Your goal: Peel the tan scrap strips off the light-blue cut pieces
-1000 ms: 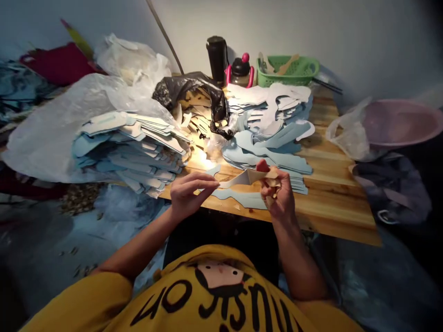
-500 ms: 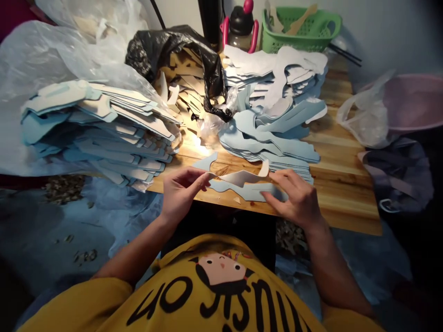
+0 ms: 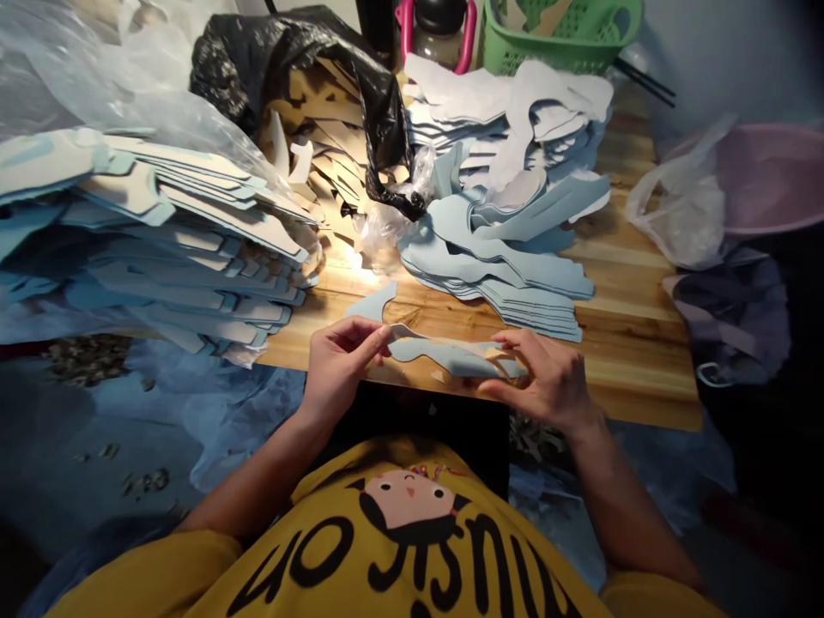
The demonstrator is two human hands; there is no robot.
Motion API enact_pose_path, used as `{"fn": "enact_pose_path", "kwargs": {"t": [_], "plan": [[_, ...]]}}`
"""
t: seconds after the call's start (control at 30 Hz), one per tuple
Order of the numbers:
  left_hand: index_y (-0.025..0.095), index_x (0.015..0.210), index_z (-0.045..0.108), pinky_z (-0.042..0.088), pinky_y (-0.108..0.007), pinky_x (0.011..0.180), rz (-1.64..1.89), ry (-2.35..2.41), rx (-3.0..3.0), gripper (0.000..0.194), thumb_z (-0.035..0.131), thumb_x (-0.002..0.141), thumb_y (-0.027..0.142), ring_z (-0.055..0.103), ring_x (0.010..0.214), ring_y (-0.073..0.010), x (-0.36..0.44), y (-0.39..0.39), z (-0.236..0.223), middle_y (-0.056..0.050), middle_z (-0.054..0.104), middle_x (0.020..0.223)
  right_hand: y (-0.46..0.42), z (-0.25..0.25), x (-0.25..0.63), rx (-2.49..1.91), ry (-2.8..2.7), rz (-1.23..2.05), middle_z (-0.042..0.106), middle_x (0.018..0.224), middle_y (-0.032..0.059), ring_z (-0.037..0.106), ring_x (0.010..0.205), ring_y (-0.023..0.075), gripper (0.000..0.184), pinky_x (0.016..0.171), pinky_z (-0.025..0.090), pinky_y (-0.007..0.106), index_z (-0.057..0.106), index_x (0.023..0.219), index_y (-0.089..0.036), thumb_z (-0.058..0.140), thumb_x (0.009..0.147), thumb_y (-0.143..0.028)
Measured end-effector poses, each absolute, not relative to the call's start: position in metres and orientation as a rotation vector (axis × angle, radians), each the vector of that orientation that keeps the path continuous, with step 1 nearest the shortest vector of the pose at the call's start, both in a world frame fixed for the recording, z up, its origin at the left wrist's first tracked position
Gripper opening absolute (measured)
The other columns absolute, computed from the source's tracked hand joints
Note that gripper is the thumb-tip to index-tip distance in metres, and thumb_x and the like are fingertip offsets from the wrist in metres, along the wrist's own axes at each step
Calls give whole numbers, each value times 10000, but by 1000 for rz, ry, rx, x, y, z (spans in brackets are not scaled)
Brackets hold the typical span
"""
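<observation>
Between the thumb and fingers of my left hand is the left end of a thin wavy beige strip, seen nearly edge-on. Just below the strip, close to the table's front edge, lies a light blue cut-out piece with a wavy outline; whether the two touch is unclear. My right hand reaches over the right ends of both, thumb and fingers apart, fingertips at the strip. A smaller curved blue piece lies just beyond my left hand.
Left is a large pile of blue-edged beige pieces. Behind are a black plastic bag of scraps, stacked blue pieces and white pieces. A green basket stands at the back; a pink basin is right of the wooden table.
The beige strip has come down from its raised, twisted position to just over the blue piece. My right hand has lowered with it; my left still pinches its end. The view has shifted slightly.
</observation>
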State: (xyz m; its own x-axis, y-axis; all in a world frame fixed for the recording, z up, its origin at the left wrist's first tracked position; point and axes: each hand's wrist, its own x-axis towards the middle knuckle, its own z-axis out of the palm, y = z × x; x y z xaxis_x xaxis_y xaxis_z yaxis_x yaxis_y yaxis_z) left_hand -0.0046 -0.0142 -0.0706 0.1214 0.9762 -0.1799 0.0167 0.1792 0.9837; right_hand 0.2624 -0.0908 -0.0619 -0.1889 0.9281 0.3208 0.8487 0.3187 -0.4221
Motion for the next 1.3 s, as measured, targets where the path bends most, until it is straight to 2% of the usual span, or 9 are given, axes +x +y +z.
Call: {"fn": "enact_pose_path", "kwargs": {"t": [0.03, 0.07, 0.17, 0.23, 0.4, 0.47, 0.63, 0.77, 1.3], "plan": [[166, 755, 726, 443, -199, 533, 982, 1206, 1125, 168, 776, 772, 325, 551, 521, -87, -4, -13, -71, 11, 651, 606, -91, -62, 263, -1585, -2125, 181, 723, 918, 69, 692, 809, 219, 440, 693, 470, 286, 650, 1109, -187, 752, 802, -485], [165, 754, 725, 440, -199, 531, 979, 1212, 1118, 175, 777, 769, 331, 550, 523, -89, -4, -12, -71, 10, 649, 604, -91, -62, 263, -1603, -2160, 160, 720, 931, 70, 686, 803, 217, 423, 681, 458, 286, 659, 1092, -194, 760, 796, -479], [162, 755, 724, 432, -197, 529, 948, 1239, 1141, 189, 779, 765, 343, 545, 522, -88, -4, -10, -71, 9, 648, 604, -89, -63, 267, -1565, -2057, 320, 695, 866, 38, 648, 744, 168, 96, 662, 434, 268, 680, 908, -214, 671, 895, -308], [160, 756, 719, 425, -200, 522, 906, 1267, 1202, 204, 769, 773, 358, 536, 512, -87, -4, -11, -71, 11, 644, 599, -87, -63, 272, -1471, -1861, 564, 659, 814, 25, 616, 730, 153, 135, 669, 439, 265, 652, 803, -205, 622, 923, -260], [166, 735, 681, 406, -220, 543, 793, 1392, 1589, 232, 687, 844, 371, 525, 543, -102, -1, -22, -80, 6, 631, 622, -84, -65, 279, -1572, -1600, 934, 499, 647, -11, 472, 609, 133, 316, 564, 364, 268, 565, 652, -191, 590, 931, -338], [172, 724, 651, 389, -231, 562, 740, 1424, 1815, 241, 639, 879, 356, 512, 567, -109, -1, -25, -85, 4, 604, 634, -86, -69, 278, -1665, -1617, 937, 503, 663, -5, 471, 617, 135, 324, 565, 360, 269, 558, 642, -188, 594, 923, -346], [182, 747, 590, 374, -245, 602, 632, 1427, 2088, 239, 547, 933, 325, 520, 632, -125, 1, -25, -92, -8, 570, 711, -89, -80, 276, -1671, -1702, 819, 614, 894, 47, 581, 768, 164, 275, 663, 427, 271, 571, 648, -185, 608, 892, -307], [183, 759, 579, 362, -255, 608, 529, 1481, 2135, 240, 535, 940, 333, 517, 645, -134, 5, -24, -90, -12, 567, 729, -89, -84, 276, -1726, -1718, 770, 619, 874, 40, 583, 736, 152, 295, 643, 416, 262, 529, 616, -187, 602, 883, -288], [208, 813, 609, 305, -268, 556, 285, 1626, 2291, 240, 536, 947, 394, 571, 676, -163, 14, -22, -87, -25, 643, 806, -89, -85, 279, -1732, -1729, 771, 641, 864, 37, 592, 713, 150, 278, 646, 418, 273, 569, 608, -186, 593, 875, -261]]}}
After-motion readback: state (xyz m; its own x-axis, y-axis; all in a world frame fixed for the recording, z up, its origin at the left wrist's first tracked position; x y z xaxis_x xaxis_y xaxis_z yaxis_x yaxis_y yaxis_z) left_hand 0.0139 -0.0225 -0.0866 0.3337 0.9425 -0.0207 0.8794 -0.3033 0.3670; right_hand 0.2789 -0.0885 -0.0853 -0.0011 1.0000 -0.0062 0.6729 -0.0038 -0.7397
